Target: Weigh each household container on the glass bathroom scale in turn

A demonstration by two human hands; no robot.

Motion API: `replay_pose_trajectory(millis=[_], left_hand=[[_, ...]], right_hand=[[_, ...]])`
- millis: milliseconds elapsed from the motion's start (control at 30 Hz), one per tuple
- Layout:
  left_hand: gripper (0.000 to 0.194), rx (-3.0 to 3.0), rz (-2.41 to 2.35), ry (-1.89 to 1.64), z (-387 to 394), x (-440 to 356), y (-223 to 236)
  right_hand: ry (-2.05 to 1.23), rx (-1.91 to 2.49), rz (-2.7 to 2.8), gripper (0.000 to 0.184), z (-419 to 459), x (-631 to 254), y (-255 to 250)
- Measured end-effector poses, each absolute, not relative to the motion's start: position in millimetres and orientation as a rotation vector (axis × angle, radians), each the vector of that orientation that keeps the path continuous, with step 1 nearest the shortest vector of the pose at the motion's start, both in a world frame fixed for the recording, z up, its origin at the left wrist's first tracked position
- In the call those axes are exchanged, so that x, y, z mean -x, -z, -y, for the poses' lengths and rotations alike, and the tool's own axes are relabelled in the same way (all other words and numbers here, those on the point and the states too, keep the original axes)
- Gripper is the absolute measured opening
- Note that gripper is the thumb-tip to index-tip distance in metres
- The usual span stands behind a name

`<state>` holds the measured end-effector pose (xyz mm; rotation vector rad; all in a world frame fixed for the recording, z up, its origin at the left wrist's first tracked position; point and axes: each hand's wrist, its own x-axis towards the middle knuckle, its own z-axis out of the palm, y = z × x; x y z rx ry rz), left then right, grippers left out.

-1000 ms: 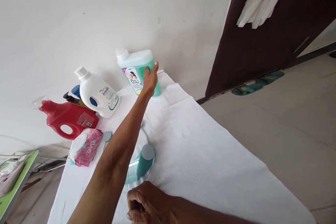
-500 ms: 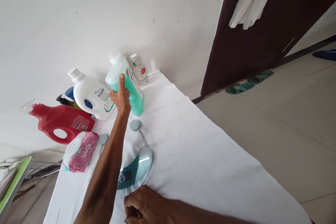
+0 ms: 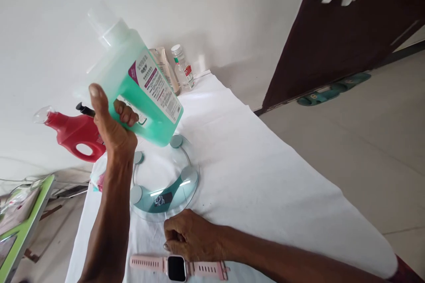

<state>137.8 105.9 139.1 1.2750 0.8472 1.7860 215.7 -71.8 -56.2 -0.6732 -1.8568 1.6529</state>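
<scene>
My left hand is wrapped round the handle of a large translucent jug of green liquid, thumb up. The jug is tilted to the left and held in the air above the far side of the glass scale. Lit digits show on the scale's dark display. Near the scale's front edge my right hand rests on the white cloth with its fingers curled; whatever may be inside them is hidden. Just below it lies a smartwatch with a pink strap.
A red detergent bottle stands at the back left, a black pump top beside it. By the wall are a small clear bottle and a beige pouch. A green-edged table is at the left; slippers lie on the floor.
The green jug has been lifted off the table by my left hand, coming closer and tilting left. It now blocks the white detergent bottle. The smartwatch has come into view below my right hand.
</scene>
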Motion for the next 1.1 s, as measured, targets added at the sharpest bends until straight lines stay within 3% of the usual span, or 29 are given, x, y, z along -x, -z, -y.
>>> replay_pose_trajectory(millis=[233, 433, 733, 900, 1100], left_hand=[[0.081, -1.232, -0.994, -1.703, -24.0, -89.1, -123.8], [0.085, -1.231, -1.111, -1.724, 1.0, -72.0, -107.5], [0.082, -1.361, -1.136, -1.674, 0.9, -57.5, -92.4], [0.067, -1.569, -1.168, -1.702, 0.9, -40.0, -80.7], [0.066, -1.532, -1.815, -1.753, 33.2, 21.2, -18.7]], right_hand=[[-1.608, 0.694, 1.837, 0.021, 74.0, -214.1, 54.2], [-1.613, 0.680, 1.818, 0.017, 74.7, -213.0, 57.0], [-1.542, 0.655, 1.839, 0.018, 75.7, -213.6, 58.1], [-1.553, 0.662, 1.851, 0.021, 75.7, -215.5, 56.6], [-1.537, 0.649, 1.862, 0.022, 76.3, -215.6, 55.0]])
